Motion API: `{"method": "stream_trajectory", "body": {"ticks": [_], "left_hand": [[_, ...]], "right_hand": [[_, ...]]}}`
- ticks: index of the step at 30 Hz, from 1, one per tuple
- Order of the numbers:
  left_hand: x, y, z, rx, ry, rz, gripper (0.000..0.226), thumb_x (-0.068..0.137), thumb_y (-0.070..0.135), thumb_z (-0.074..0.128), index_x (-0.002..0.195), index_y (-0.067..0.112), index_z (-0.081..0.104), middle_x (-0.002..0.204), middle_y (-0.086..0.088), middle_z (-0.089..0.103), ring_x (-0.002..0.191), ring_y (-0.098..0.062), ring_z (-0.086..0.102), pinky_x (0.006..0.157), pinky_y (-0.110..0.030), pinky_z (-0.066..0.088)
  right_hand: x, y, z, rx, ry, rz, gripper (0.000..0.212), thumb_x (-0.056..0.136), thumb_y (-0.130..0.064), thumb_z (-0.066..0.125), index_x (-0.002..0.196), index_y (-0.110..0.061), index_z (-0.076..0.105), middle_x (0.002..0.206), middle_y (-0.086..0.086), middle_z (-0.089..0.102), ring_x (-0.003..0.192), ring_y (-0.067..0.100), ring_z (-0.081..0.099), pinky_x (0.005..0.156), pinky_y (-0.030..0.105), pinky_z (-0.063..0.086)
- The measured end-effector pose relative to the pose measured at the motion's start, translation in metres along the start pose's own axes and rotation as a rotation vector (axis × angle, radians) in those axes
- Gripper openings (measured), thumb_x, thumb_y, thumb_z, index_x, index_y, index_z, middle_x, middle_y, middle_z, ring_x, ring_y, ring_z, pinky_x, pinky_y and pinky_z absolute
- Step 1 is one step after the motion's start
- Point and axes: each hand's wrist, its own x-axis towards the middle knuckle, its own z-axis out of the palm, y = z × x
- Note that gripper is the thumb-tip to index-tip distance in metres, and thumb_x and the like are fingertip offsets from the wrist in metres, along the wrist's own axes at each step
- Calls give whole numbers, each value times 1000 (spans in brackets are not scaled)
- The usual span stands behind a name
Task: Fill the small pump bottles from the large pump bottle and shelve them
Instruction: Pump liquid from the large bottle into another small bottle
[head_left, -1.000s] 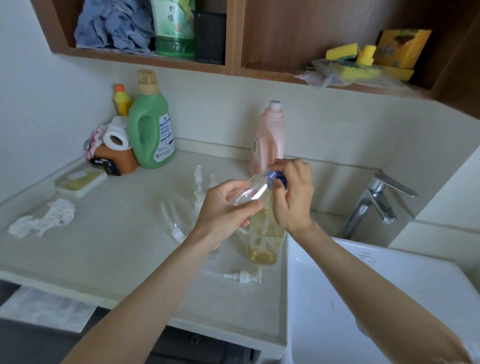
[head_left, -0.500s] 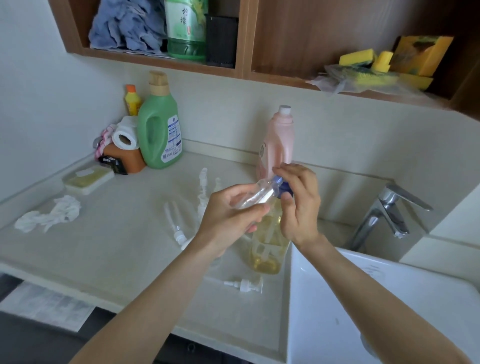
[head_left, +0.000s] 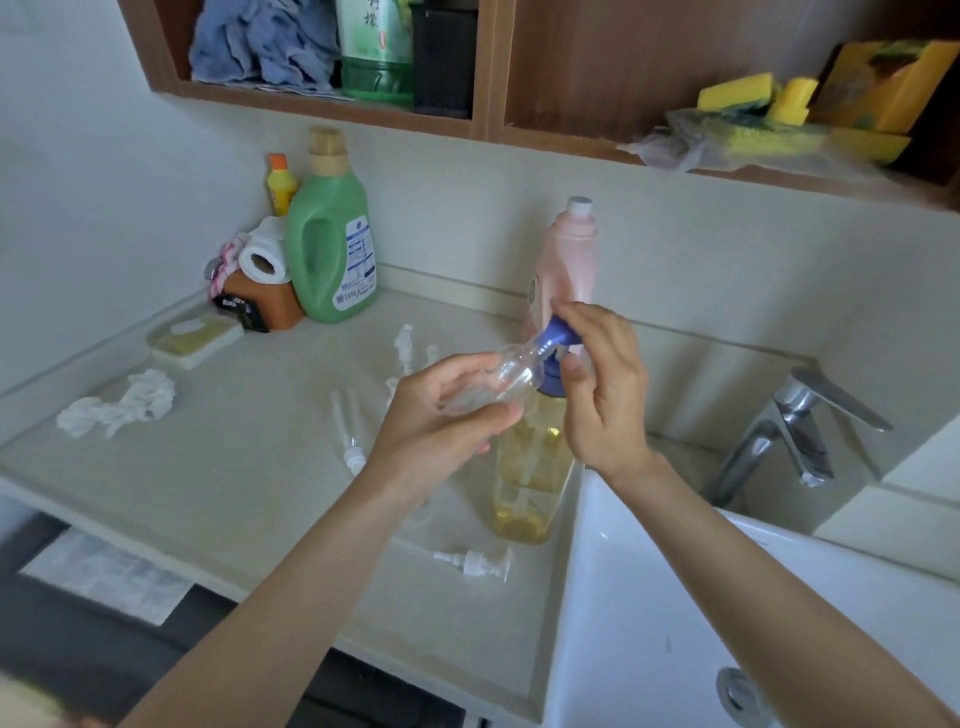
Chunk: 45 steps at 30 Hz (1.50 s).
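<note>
- A left hand (head_left: 447, 415) curls around a small clear bottle (head_left: 498, 379), fingers and thumb closed on its body, tilting it so the mouth points to 2 o'clock.
- The bottle's mouth meets the blue pump head (head_left: 558, 338) of a large bottle (head_left: 535, 467) of yellow liquid, which stands on the counter (head_left: 234, 467) directly below both hands, just at the basin's left edge.
- A right hand (head_left: 605, 395) rests on the blue pump: fingers bent over its top, thumb pressed against its side, loosely closed rather than clenched.
- At 12 o'clock of the hands, a pink bottle (head_left: 566, 265) stands upright against the wall.
- Loose white pump tops lie on the counter: one (head_left: 475, 563) at 6 o'clock of the large bottle, another (head_left: 348, 431) at 9 o'clock of the left hand, more (head_left: 404, 343) at 11 o'clock.
- At 10 o'clock, far back, a green jug (head_left: 332, 244) stands beside a paper roll (head_left: 262, 260) and a yellow bottle (head_left: 280, 184).
- A crumpled tissue (head_left: 119, 402) lies at 9 o'clock near the counter's left end, a soap dish (head_left: 195, 338) behind it.
- A white sink (head_left: 675, 623) fills the 4 o'clock corner; a chrome tap (head_left: 789, 426) sits at 3 o'clock.
- The wooden shelf (head_left: 488, 67) overhead, at 12 o'clock, holds a blue cloth (head_left: 260, 41), a green bottle (head_left: 376, 47) and yellow sponges (head_left: 737, 93).
</note>
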Motion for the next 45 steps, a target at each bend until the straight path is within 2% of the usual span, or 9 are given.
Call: {"method": "stream_trajectory", "body": {"ticks": [6,9,12,16,23,29,35,41,45], "left_hand": [[-6,1,6,28,49,14,40,74,11,79,101,36,64,98,12,72,68,-5,64,58,-18,49],[-7,-6,12,41,98,20,37,80,1,71,96,34,66,86,14,72,63,-10,61,55,-20,50],[-9,-8,14,47,136,-6,34,79,2,72,100,29,67,96,9,72,62,-11,60,53,-19,49],[-9,-8,16,102,187,2,32,77,5,75,101,24,67,100,9,72,60,-11,61,51,-19,47],[-14,3,23,120,233,40,26,79,3,72,101,16,67,98,-1,72,67,-20,62,52,-20,49],[-16,0,27,94,258,51,26,78,10,74,96,28,68,95,4,72,70,-12,66,57,-20,52],[-14,-8,27,123,262,-4,25,79,10,74,103,14,70,82,3,68,61,-16,58,53,-21,49],[-14,-4,29,135,275,-12,26,81,-1,65,105,8,63,96,-1,67,56,-16,57,50,-23,46],[-11,1,30,74,259,28,17,84,-1,65,100,3,60,83,1,64,57,-23,52,46,-23,40]], "right_hand": [[-5,7,4,111,0,-51,61,102,-41,27,108,7,65,111,14,62,108,27,55,96,31,42],[-9,8,9,100,36,-28,37,93,-18,41,98,4,70,98,17,65,98,26,56,91,22,39],[-13,7,11,121,59,-9,39,76,-7,39,96,3,71,94,17,65,98,22,54,90,23,39],[-15,7,12,143,39,-9,40,75,-5,40,100,3,70,99,16,65,100,26,56,86,38,46],[1,9,-4,195,-56,-24,39,88,-11,40,114,6,64,115,14,61,111,19,51,98,25,40],[-8,12,3,247,-26,-58,59,102,-39,29,114,9,62,115,19,60,114,28,52,103,32,39],[-11,11,13,194,126,-9,35,77,-5,40,90,1,72,95,12,69,95,20,58,86,31,46],[-9,1,5,164,51,16,38,77,-5,39,98,1,71,103,13,67,101,22,56,94,20,39],[2,-2,-5,172,-19,68,44,80,-10,37,110,3,66,113,13,64,109,22,54,98,18,37]]}}
